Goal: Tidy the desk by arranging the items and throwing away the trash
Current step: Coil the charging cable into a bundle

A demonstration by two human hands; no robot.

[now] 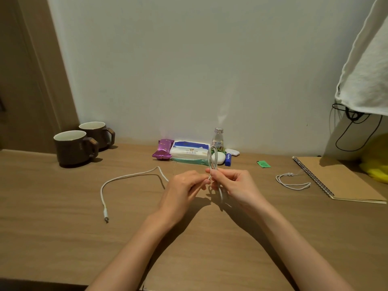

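Mid-coiling white USB cable (pixel 211 158) in front of tissue pack (pixel 189 152): R hand (pixel 237 183) pinching upright loops, L hand (pixel 184 185) close beside pinching the strand, plug-end tail lying front-left of pack; next prob. needs feeding tail into more loops.

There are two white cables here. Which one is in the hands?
The thicker charging cable, pinched in loops by the left hand and right hand, its plug end trailing left. The thinner cord lies untouched beside the spiral notebook.
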